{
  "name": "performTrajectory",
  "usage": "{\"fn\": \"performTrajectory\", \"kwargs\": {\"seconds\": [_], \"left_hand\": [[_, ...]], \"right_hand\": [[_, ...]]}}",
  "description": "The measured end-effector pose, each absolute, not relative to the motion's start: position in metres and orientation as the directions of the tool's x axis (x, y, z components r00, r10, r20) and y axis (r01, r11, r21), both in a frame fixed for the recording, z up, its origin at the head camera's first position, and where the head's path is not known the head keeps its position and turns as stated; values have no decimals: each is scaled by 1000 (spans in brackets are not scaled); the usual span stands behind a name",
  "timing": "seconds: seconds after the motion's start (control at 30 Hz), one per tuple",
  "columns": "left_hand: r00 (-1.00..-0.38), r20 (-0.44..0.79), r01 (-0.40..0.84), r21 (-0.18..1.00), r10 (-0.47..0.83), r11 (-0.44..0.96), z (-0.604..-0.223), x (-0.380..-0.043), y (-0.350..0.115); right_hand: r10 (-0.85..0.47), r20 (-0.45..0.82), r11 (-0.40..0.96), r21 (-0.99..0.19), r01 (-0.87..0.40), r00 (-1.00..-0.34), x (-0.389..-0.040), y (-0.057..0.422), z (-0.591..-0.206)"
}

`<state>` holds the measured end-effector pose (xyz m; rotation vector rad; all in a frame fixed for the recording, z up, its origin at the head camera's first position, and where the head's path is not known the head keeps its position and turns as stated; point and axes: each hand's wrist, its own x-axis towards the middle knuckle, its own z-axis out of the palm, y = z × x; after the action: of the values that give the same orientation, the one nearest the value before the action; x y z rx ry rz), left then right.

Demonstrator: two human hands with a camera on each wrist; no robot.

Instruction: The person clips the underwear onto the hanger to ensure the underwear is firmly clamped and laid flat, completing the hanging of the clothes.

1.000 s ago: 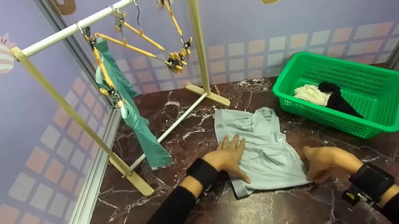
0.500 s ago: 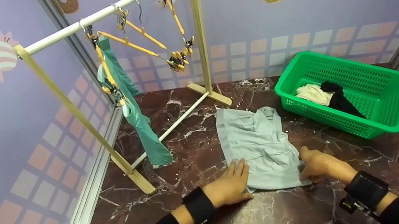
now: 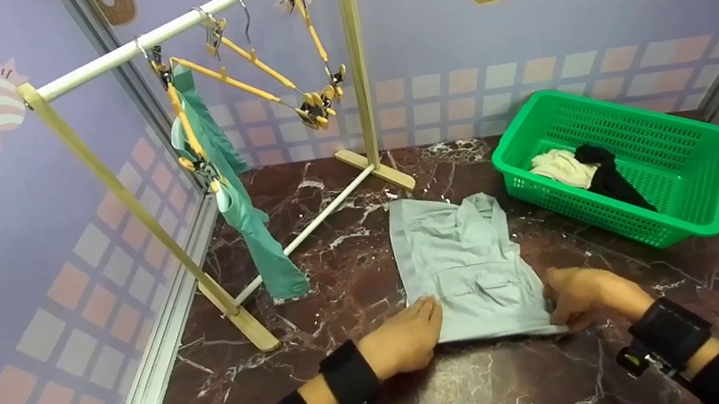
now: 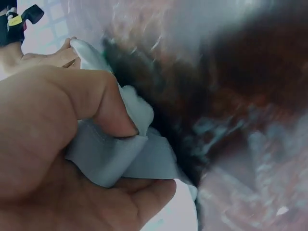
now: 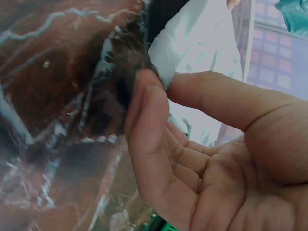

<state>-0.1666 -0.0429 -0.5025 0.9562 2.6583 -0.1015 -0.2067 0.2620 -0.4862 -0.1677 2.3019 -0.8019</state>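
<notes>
A pale grey garment, by its shape underpants (image 3: 468, 264), lies wrinkled and spread on the dark marbled surface. My left hand (image 3: 405, 338) grips its near left corner; in the left wrist view folded cloth (image 4: 108, 159) sits between the thumb and the curled fingers. At the near right corner, my right hand (image 3: 584, 297) pinches the edge, with the cloth tip (image 5: 166, 62) between thumb and forefinger in the right wrist view. The near edge runs fairly straight between both hands.
A drying rack (image 3: 357, 67) stands at the left, with several yellow clip hangers (image 3: 258, 71) and a teal garment (image 3: 258, 238) hanging from one. The green basket (image 3: 619, 220) at right holds cream cloth (image 3: 565, 168) and black cloth (image 3: 613, 182). Walls close off the left and back.
My left hand has left its flat spot on the cloth, moved toward me to the near left corner and curled round it. The near edge is straighter; the right hand stays at its corner.
</notes>
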Motion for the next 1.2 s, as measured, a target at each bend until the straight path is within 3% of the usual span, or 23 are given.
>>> {"fn": "performTrajectory", "kwargs": {"seconds": [0.17,0.27,0.33,0.43,0.5,0.57,0.7,0.9,1.03,1.2], "left_hand": [[-739,-231,650,5,633,760,-510,-160,-43],[-735,-260,636,58,627,769,-507,-164,-42],[-738,-285,605,122,611,787,-503,-171,-40],[-744,-296,566,197,599,800,-500,-186,-35],[-738,-298,564,220,605,796,-502,-195,-31],[-718,-317,578,226,620,784,-505,-203,-27],[-692,-359,585,229,626,778,-514,-209,-19],[-694,-376,575,224,614,787,-519,-216,-13],[-690,-380,576,227,616,785,-517,-221,-13],[-720,-328,543,283,611,791,-516,-235,-16]], "right_hand": [[-304,-601,831,-547,102,-739,-205,257,-488],[-289,-566,898,-440,-14,-772,-215,253,-482],[-299,-468,921,-369,-123,-831,-227,248,-480],[-348,-222,908,-322,-269,-911,-250,240,-485],[-380,-88,880,-340,-331,-921,-266,233,-495],[-412,-38,858,-352,-374,-910,-280,228,-505],[-417,-117,868,-345,-357,-901,-299,223,-520],[-301,-260,915,-351,-200,-918,-316,233,-521],[-285,-264,920,-345,-185,-921,-321,238,-519],[-337,-174,898,-354,-261,-925,-321,233,-525]]}}
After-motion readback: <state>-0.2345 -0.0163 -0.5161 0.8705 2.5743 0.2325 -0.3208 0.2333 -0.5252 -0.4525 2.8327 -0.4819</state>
